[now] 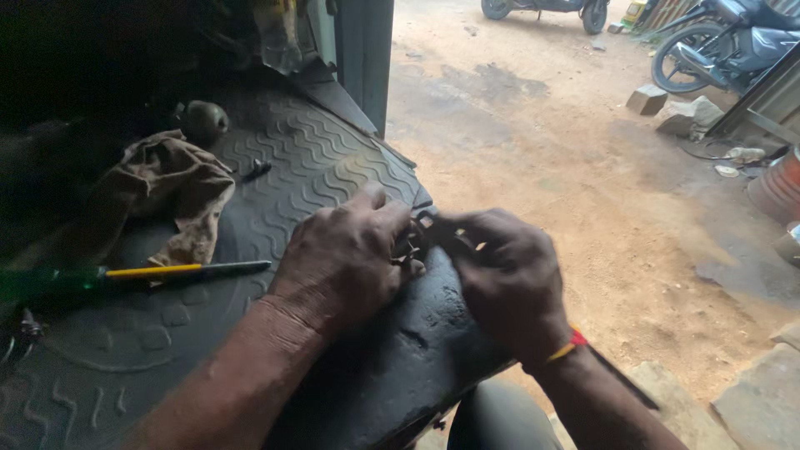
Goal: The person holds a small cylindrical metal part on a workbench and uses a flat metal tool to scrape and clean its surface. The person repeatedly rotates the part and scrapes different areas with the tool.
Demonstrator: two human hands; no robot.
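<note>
My left hand (346, 258) and my right hand (508, 279) meet at the edge of a black rubber floor mat (325, 158) with a wavy tread. Both pinch a small dark metal part (427, 223) between their fingertips; its shape is mostly hidden by the fingers. A red and yellow thread circles my right wrist. A screwdriver (167, 271) with a green handle and yellow shaft lies on the mat left of my left hand.
A crumpled brown rag (179, 187) and a round dark knob (204, 121) lie further back on the mat. Bare dirt ground (542, 142) spreads to the right, with stone blocks (667, 108), parked motorcycles (725, 42) and a metal drum (779, 187).
</note>
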